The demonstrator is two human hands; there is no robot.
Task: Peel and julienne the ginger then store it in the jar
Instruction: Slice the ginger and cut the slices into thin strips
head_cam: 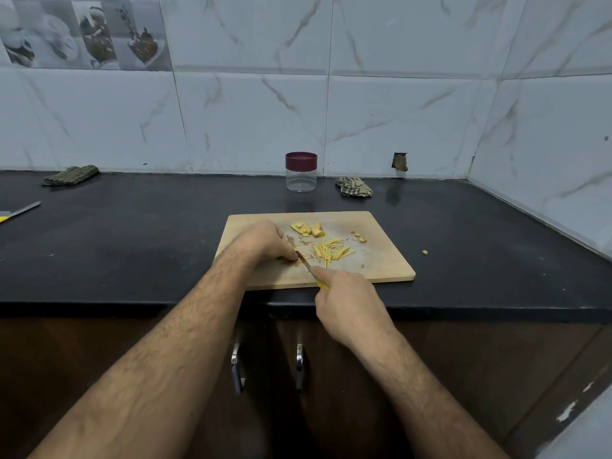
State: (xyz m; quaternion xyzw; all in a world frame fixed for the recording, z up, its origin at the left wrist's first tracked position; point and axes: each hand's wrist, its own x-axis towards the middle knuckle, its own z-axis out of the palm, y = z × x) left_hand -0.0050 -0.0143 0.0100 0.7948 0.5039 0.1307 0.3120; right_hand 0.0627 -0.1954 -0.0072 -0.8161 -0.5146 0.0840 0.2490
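Your left hand curls down over whatever it pins to the cutting board; the piece under its fingers is hidden, so you cannot tell what they press. Your right hand grips the knife, forefinger laid along the blade (only a sliver of yellow handle shows). Julienned ginger strips lie just right of the blade, thicker ginger slabs beyond them. The jar, maroon lid on, stands behind the board on the dark desk. A second knife is cut off at the left edge.
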